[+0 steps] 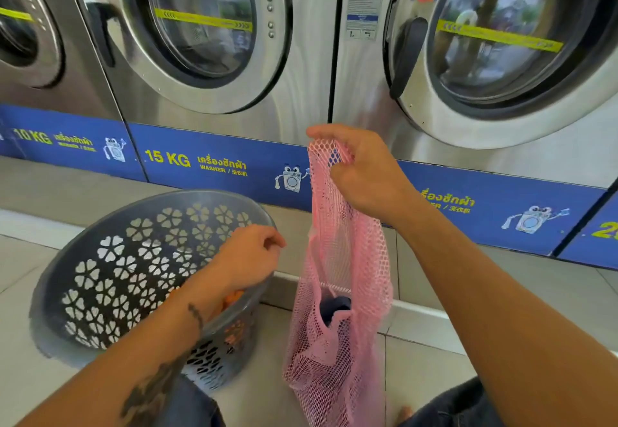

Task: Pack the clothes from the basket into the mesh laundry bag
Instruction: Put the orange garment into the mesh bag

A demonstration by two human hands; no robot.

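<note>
Steel washers point(207, 35) line the wall ahead, a blue band beneath them, and I am down low on the tiled floor point(424, 353) of the laundrette. From my head view: my right hand point(364, 176) pinches the top hem of the pink mesh laundry bag point(337, 293), fingers point(321, 133) curled tight round a bunch of netting, so the bag hangs long and narrow, its bottom near the floor. Something dark blue point(334, 309) already sits low inside it.

My left hand point(249, 259) hovers at the near rim of the grey basket point(110, 259), fingers loosely curled, nothing in them that I can see. Orange cloth point(230, 299) peeks out just under my wrist, inside the basket.

Here is the worry, as I judge it: I grip the bag at one bunched point, so the mouth is drooping nearly closed. Feeding the next garment in one-handed could snag it on the netting or drop it on the floor. The basket also looks tipped toward me, and a tug on the cloth could roll it.
</note>
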